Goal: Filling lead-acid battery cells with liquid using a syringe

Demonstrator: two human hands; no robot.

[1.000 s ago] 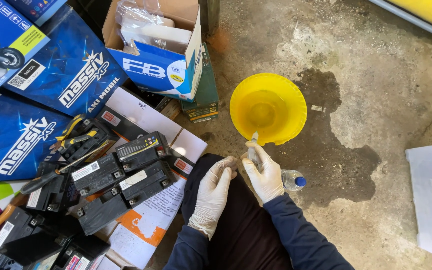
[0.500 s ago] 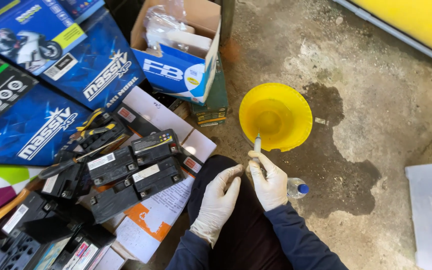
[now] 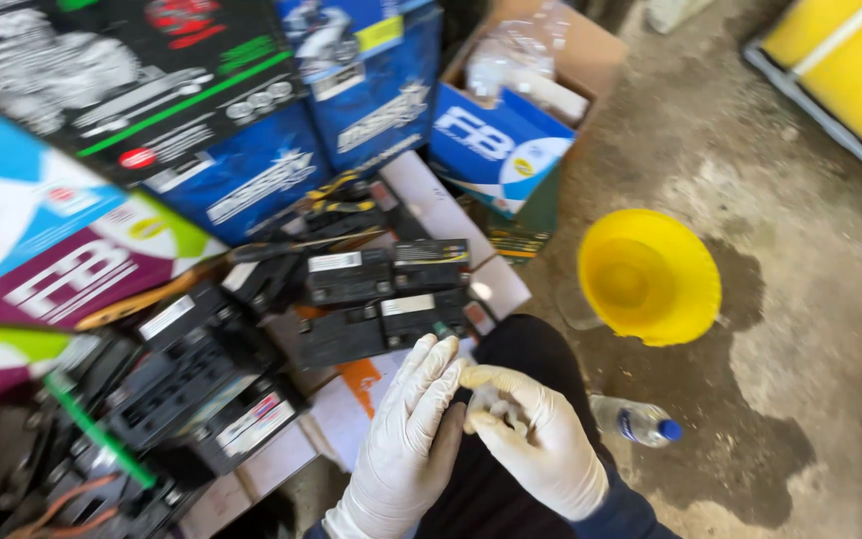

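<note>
Syringe [image 3: 499, 407], a small clear plastic one and blurred, sits in the curled fingers of the right hand [image 3: 536, 439], which wears a white latex glove and is closed loosely about it above the person's dark trouser knee [image 3: 521, 344]. Just beside it the left hand [image 3: 406, 439], gloved the same, holds nothing; its fingers are stretched out straight, the tips near the right thumb. To the right of the knee a clear plastic bottle with a blue cap [image 3: 641, 423] lies on its side on the stained concrete floor [image 3: 810, 299]. Past the fingertips, black rectangular batteries with white and red labels [image 3: 381, 299] lie crowded on flattened white and orange cardboard [image 3: 351, 399]. Farther right a round yellow plastic funnel [image 3: 648, 276] stands on the floor at the edge of a dark wet patch. Behind the batteries yellow-handled pliers [image 3: 336, 197] rest near large blue boxes with white lettering [image 3: 281, 170]; a purple and green carton [image 3: 82, 265] lies at the left. Farthest back, an open blue and white cardboard box holding clear plastic bags [image 3: 506, 130] leans by the boxes.
</note>
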